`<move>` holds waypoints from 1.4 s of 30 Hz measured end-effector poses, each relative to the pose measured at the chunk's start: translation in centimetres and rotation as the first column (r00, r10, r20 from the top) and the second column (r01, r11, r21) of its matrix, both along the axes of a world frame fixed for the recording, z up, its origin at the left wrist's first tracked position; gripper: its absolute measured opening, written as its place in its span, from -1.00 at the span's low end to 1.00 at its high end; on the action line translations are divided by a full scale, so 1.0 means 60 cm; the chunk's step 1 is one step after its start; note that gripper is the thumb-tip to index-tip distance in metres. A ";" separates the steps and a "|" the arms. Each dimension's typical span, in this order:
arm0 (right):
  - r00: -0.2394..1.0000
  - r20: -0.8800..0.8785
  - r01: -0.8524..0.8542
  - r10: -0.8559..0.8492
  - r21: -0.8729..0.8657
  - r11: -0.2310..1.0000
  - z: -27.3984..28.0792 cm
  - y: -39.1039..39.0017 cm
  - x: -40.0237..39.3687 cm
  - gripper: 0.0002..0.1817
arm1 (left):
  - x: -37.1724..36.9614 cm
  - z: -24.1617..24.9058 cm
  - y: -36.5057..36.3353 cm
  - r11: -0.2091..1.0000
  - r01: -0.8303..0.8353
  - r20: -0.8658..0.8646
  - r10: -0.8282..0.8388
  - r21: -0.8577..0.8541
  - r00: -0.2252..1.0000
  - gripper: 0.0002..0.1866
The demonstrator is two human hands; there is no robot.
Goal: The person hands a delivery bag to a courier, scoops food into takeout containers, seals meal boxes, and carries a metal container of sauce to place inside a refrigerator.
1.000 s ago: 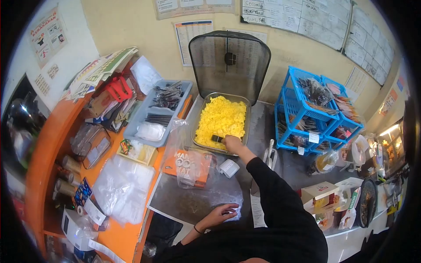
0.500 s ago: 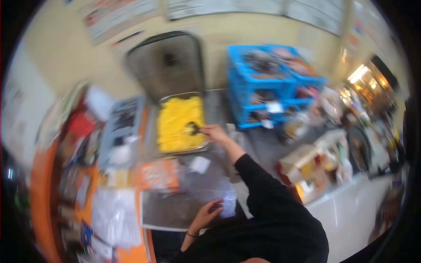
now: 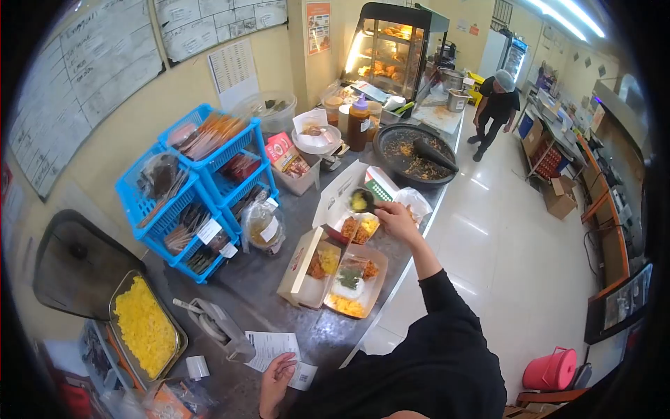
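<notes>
My right hand is closed around the handle of a black serving spoon loaded with yellow food. The spoon hangs close over an open takeaway box that contains fried pieces and yellow food. Nearer me stand two more open takeaway boxes; the front box holds white rice, green leaves, fried pieces and yellow food. Above a printed receipt, at the counter's near edge, my left hand has its fingers loosely bent and partly apart. A metal tray of yellow food like scrambled egg lies at left.
Blue stacked baskets of packets stand against the wall. A large black mortar with a pestle, a sauce bottle and a heated display case are farther back. Another person stands in the aisle at right.
My view has swung right. My right hand has carried the spoon from the tray of yellow food to the takeaway boxes. My left hand now overlaps the receipt.
</notes>
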State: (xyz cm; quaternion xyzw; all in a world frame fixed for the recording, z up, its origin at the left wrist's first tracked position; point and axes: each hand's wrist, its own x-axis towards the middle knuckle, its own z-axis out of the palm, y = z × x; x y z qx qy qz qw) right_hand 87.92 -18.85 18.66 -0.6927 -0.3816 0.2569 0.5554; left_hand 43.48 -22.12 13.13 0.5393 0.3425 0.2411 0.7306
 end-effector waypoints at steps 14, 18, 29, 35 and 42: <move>0.907 0.345 0.277 -0.243 -0.053 0.959 -0.203 -0.022 0.110 -0.80 | 0.081 0.013 -0.013 1.000 -0.030 -0.035 0.030 0.002 0.999 -0.61; 0.868 -0.448 0.260 -0.214 0.042 0.965 -0.096 -0.045 0.074 -0.88 | 0.042 0.017 -0.018 0.995 -0.098 -0.075 0.098 0.005 0.992 -0.61; 0.733 -0.411 -0.576 0.542 0.049 0.816 0.082 0.065 -0.390 -0.90 | -0.246 0.046 -0.024 0.752 -0.604 -0.023 0.631 0.263 0.775 -0.62; 0.612 0.009 -0.791 0.791 -0.032 0.611 -0.066 0.210 -0.717 -0.83 | -0.439 0.223 -0.004 0.516 -0.580 0.005 0.744 0.631 0.668 -0.64; 0.761 0.373 -0.488 0.531 -0.211 0.847 -0.187 0.279 -0.949 -0.50 | -0.535 0.402 0.253 0.004 0.077 -0.044 0.848 0.997 0.528 -0.61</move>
